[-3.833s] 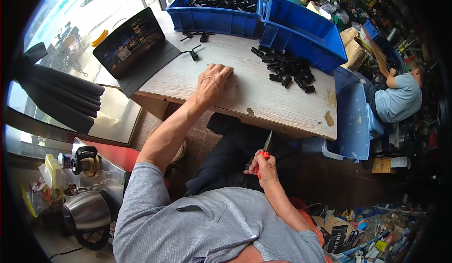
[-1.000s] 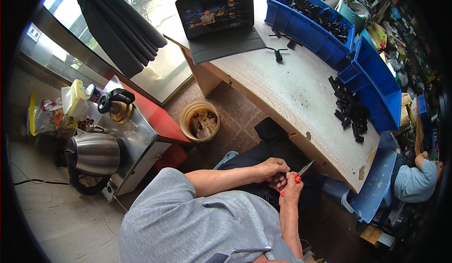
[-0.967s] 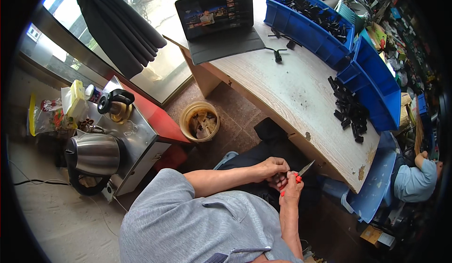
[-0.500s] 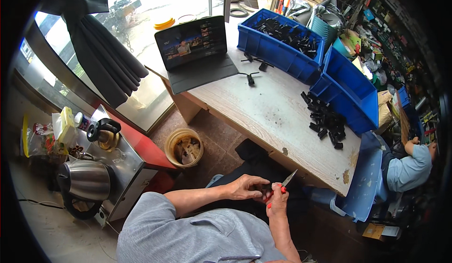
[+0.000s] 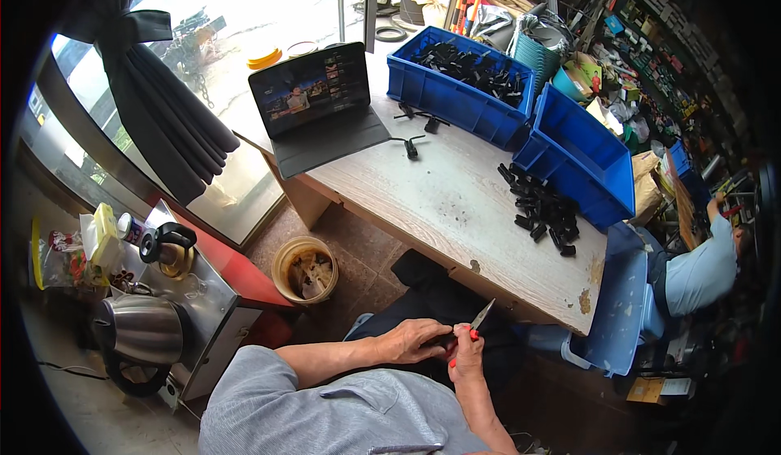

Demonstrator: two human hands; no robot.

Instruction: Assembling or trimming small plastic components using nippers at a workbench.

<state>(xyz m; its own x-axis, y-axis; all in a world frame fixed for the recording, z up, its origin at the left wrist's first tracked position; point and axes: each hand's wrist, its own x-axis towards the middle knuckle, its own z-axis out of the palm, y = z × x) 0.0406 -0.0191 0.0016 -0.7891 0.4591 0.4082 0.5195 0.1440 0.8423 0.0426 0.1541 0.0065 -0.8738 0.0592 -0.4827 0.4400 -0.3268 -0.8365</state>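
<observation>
At the lower centre, the right hand is wrapped round the grips of a red-handled tool, its point aimed up and right. The left hand's bent fingers sit close beside it; whether they pinch anything I cannot tell, and a slipping grip could nick them. The tip is near the edge of the table, so a sudden lift might knock it. Farther off, right of centre, black pieces lie loosely heaped; a sweeping forearm could scatter some.

Upper-left daylight glare, dim right edge
</observation>
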